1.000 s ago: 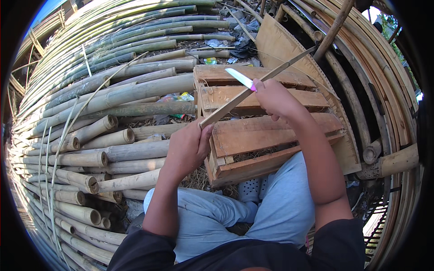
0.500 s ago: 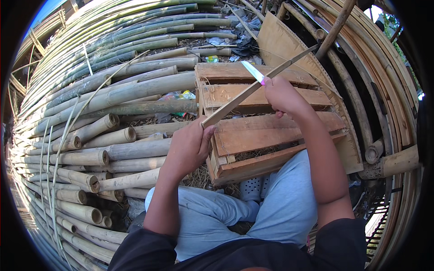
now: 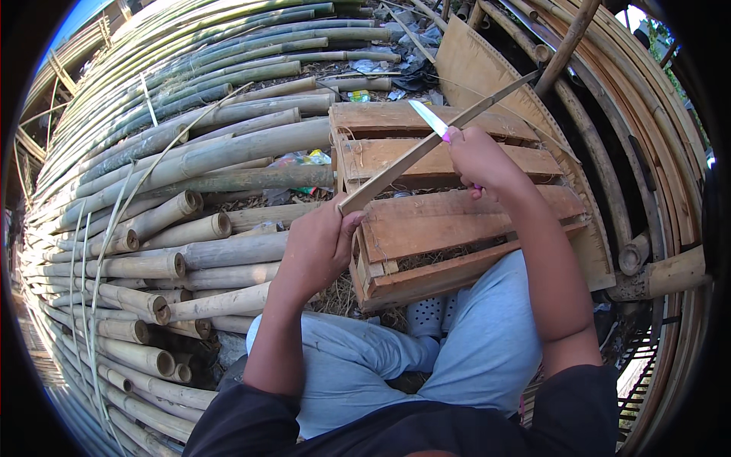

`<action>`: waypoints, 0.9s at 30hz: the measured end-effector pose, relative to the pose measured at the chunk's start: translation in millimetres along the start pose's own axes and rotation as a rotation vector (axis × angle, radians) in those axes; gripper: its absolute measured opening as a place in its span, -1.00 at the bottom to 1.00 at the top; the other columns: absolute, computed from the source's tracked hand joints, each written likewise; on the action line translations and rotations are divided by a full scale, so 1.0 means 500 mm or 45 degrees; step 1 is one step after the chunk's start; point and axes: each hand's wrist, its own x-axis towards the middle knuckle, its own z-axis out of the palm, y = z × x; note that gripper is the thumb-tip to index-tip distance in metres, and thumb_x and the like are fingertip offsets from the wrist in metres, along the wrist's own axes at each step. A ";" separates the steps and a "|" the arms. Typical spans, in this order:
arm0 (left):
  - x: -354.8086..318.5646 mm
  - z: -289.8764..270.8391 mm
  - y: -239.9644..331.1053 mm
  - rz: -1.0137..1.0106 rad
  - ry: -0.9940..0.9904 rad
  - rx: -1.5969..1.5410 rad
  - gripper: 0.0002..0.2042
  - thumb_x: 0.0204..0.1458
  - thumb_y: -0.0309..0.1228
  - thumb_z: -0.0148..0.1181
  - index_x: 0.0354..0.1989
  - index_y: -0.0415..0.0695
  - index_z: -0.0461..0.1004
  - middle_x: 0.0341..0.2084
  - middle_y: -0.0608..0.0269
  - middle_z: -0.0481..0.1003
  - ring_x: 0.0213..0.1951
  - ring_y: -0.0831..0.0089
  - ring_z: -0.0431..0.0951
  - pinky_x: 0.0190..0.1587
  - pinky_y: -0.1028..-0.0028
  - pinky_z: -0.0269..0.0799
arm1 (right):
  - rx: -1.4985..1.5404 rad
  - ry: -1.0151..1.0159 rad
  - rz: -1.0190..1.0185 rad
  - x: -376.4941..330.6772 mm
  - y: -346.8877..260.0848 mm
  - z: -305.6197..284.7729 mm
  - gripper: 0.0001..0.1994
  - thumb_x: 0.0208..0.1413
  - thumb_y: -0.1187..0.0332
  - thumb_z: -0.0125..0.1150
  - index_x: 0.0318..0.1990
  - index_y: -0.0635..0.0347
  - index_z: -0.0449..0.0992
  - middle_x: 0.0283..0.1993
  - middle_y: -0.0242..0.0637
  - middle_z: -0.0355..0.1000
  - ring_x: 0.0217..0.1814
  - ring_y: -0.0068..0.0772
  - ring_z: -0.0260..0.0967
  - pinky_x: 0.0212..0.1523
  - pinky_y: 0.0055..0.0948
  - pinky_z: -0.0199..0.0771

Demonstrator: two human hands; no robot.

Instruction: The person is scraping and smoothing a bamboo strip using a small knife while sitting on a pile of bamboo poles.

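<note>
My left hand (image 3: pixel 320 247) grips the near end of a long thin bamboo strip (image 3: pixel 411 156) that slants up to the right over a wooden crate (image 3: pixel 457 221). Farther along the strip, my right hand (image 3: pixel 480 156) holds a knife (image 3: pixel 428 119) with a pink handle. Its pale blade lies against the strip and points up and left. The strip's far end reaches toward a leaning board at the upper right. My knees in light blue trousers sit just below the crate.
A large pile of cut bamboo poles (image 3: pixel 152 228) fills the left side, their ends facing me. A flat wooden board (image 3: pixel 480 61) leans behind the crate. Curved bamboo slats (image 3: pixel 655 152) run along the right. Thin green strips (image 3: pixel 114 221) drape over the poles. Litter (image 3: pixel 304 161) lies between them.
My right hand has slid the knife farther up the strip, away from me. The left hand keeps its grip on the strip's near end.
</note>
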 end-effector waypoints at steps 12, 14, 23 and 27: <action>-0.005 -0.008 -0.004 -0.005 -0.061 -0.037 -0.65 0.36 -0.19 -0.06 -0.01 -0.27 0.42 -0.34 -0.21 0.51 -0.24 -0.27 0.48 -0.20 0.07 0.40 | 0.108 -0.077 -0.029 -0.021 -0.015 0.017 -0.58 0.46 0.20 -0.28 -0.15 0.46 0.37 -0.64 -0.41 0.18 -0.81 -0.50 0.11 -0.80 -0.42 0.30; -0.007 0.000 -0.001 0.021 -0.042 -0.020 -0.68 0.35 -0.20 -0.08 -0.04 -0.24 0.40 -0.35 -0.18 0.50 -0.23 -0.25 0.49 -0.20 0.03 0.39 | 0.203 -0.088 -0.044 -0.030 -0.010 0.026 -0.56 0.46 0.18 -0.30 -0.14 0.47 0.37 -0.63 -0.41 0.19 -0.80 -0.53 0.11 -0.80 -0.43 0.29; -0.005 -0.007 0.006 0.044 0.002 -0.055 -0.76 0.34 -0.28 -0.11 -0.12 -0.20 0.38 -0.39 -0.17 0.46 -0.26 -0.25 0.48 -0.21 -0.03 0.37 | 0.022 -0.093 -0.098 -0.025 -0.016 0.012 -0.54 0.46 0.18 -0.29 -0.16 0.50 0.39 -0.62 -0.35 0.24 -0.78 -0.48 0.19 -0.80 -0.40 0.32; -0.004 0.004 0.006 0.052 -0.074 -0.076 -0.81 0.32 -0.33 -0.10 -0.18 -0.20 0.36 -0.42 -0.15 0.44 -0.31 -0.23 0.47 -0.26 -0.04 0.35 | -0.044 -0.057 -0.069 -0.050 -0.022 0.014 -0.54 0.46 0.18 -0.27 -0.18 0.50 0.40 -0.66 -0.37 0.22 -0.79 -0.47 0.18 -0.80 -0.42 0.31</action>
